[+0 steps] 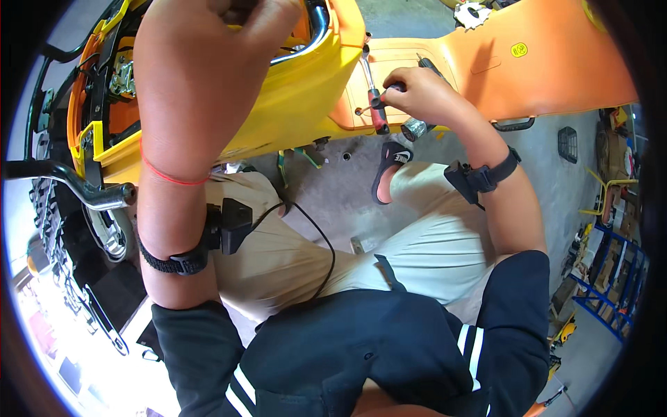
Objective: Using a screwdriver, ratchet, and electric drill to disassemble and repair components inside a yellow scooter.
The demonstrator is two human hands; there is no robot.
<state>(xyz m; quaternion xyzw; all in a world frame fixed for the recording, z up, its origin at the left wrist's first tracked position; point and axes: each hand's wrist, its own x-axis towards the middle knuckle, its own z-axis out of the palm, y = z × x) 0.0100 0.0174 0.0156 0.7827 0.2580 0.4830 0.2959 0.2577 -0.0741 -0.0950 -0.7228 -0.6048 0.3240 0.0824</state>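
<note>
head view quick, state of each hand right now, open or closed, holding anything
Left hand: cannot be told, fingers partly cut off by the top edge.
Right hand: closed on a small black tool, exact type unclear.

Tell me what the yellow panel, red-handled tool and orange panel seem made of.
Yellow panel: probably glossy plastic, smoothly curved with bright sheen.
Red-handled tool: likely chromed steel shaft, shiny silver; grip perhaps plastic or rubber.
Orange panel: likely satin plastic, given its soft sheen and moulded outline.
</note>
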